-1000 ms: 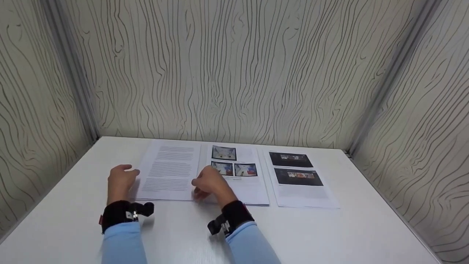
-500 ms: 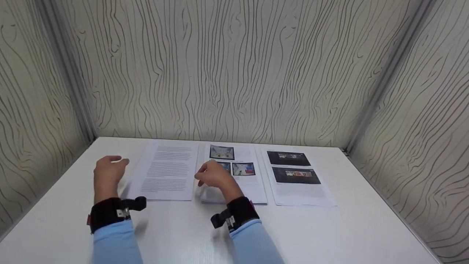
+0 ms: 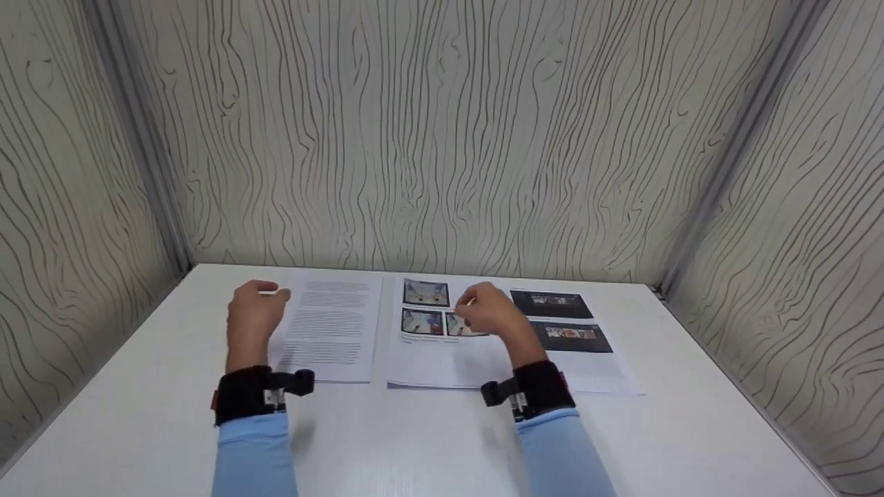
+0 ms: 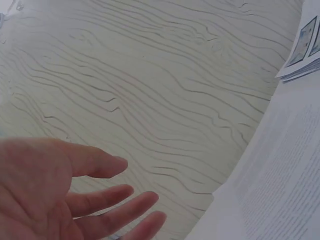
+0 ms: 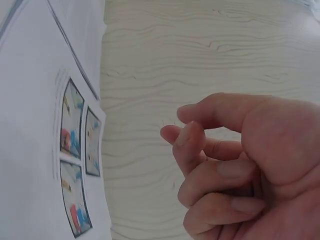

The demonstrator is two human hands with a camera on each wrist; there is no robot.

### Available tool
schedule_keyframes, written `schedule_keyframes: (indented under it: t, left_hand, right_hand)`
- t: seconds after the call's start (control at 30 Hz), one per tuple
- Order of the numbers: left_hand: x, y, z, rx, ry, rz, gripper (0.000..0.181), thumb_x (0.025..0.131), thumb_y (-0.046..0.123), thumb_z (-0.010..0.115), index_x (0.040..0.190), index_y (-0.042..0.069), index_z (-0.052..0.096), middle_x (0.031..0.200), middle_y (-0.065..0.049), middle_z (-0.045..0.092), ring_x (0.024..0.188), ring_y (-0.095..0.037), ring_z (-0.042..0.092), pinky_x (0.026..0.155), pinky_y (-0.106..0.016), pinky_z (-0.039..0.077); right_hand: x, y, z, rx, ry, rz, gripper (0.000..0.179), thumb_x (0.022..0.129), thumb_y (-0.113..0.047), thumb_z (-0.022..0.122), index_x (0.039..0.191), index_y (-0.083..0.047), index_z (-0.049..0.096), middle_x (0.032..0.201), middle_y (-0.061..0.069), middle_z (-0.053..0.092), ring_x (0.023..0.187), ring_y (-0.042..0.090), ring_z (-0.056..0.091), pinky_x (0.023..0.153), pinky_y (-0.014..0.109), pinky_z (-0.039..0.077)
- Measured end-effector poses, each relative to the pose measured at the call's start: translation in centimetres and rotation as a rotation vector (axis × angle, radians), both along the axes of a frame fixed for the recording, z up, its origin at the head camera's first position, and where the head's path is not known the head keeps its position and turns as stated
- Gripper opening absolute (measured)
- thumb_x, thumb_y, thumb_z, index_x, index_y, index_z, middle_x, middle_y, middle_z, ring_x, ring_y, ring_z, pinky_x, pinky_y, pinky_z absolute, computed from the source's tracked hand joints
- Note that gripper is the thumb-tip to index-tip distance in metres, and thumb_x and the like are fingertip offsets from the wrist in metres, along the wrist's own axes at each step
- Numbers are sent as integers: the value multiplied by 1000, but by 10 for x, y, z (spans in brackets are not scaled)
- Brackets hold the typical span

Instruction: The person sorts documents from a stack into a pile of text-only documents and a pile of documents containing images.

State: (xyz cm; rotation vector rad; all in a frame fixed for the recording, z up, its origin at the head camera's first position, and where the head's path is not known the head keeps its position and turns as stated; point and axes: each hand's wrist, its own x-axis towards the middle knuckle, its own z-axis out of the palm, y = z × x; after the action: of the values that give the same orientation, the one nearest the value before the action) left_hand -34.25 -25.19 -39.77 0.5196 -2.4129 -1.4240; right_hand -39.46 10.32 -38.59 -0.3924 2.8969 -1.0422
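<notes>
Rightward, toward three o'clock, the right hand (image 3: 492,310) has travelled from the gap between the left and middle papers to above the picture-printed stack (image 3: 429,359); the left hand (image 3: 257,314) has shifted the same way, now over the left edge of the text pages (image 3: 338,328).

Seen from the head, those pages lie at ten o'clock on the white table (image 3: 387,449), the picture-printed stack at twelve, and the sheets with dark pictures (image 3: 573,337) at two, partly hidden by the right forearm. Shadows fall on the table below both wrists. Behind, at twelve, rises the wood-grain wall (image 3: 414,138).

From the left wrist, the left hand enters at eight o'clock, palm showing, its fingers loose and apart, grasping nothing. The text pages slope away at four o'clock, with the layered corner of the picture-printed stack at two.

From the right wrist, the right hand sits at four o'clock, fingers curled inward around nothing, thumb just beside the index fingertip. The picture-printed stack stands at nine o'clock, apart from the fingers.
</notes>
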Motion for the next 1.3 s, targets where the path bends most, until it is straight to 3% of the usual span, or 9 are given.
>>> schedule_keyframes:
  t: [0.17, 0.4, 0.53, 0.73, 0.93, 1.13, 1.3]
  left_hand:
    - [-15, 25, -13, -112, -2, -66, 42, 94, 24, 58, 126, -3, 60, 118, -25, 64, 102, -39, 62, 82, -50, 48]
    - [-28, 68, -16, -215, -26, -131, 36, 91, 21, 60, 119, -2, 64, 112, -21, 67, 94, -35, 64, 76, -48, 50]
    - [-33, 93, -23, -266, -25, -219, 35, 89, 20, 62, 116, -3, 66, 111, -20, 68, 95, -35, 65, 79, -49, 51]
    - [-38, 115, -46, -296, -76, -355, 34, 86, 15, 66, 108, -10, 67, 105, -22, 69, 92, -34, 66, 82, -48, 53]
    - [-39, 128, -60, -326, -87, -390, 19, 80, 8, 66, 90, -8, 69, 85, -16, 68, 75, -27, 62, 71, -44, 53]
    - [-40, 138, -62, -341, -108, -402, 4, 78, 2, 63, 76, -1, 66, 71, -9, 62, 64, -24, 56, 56, -37, 48]
    - [-40, 143, -63, -382, -116, -404, 9, 77, 0, 63, 69, 3, 62, 66, -7, 58, 60, -24, 54, 50, -34, 43]
  right_hand:
    - [-2, 39, -3, 40, -5, -76, 21, 92, -11, 60, 105, 1, 71, 86, 9, 69, 77, 20, 63, 68, 36, 50]
    - [-3, 59, -14, 175, -171, -132, 18, 89, -16, 66, 95, 0, 72, 81, 9, 69, 75, 22, 63, 60, 31, 50]
    - [-5, 64, -20, 270, -236, -152, 18, 88, -16, 70, 91, 1, 73, 75, 6, 66, 73, 21, 63, 64, 32, 53]
    - [-8, 63, -30, 366, -248, -189, 21, 85, -18, 74, 95, 1, 70, 77, 8, 64, 70, 24, 62, 60, 33, 49]
    - [-7, 58, -38, 415, -266, -197, 18, 83, -16, 74, 89, -3, 64, 76, 7, 61, 65, 21, 57, 56, 32, 44]
    - [-8, 49, -37, 419, -285, -180, 17, 83, -18, 74, 84, -6, 63, 66, 4, 55, 56, 17, 49, 51, 30, 37]
    - [-8, 48, -35, 418, -280, -155, 19, 85, -20, 75, 82, -5, 64, 66, 4, 56, 56, 18, 51, 51, 30, 39]
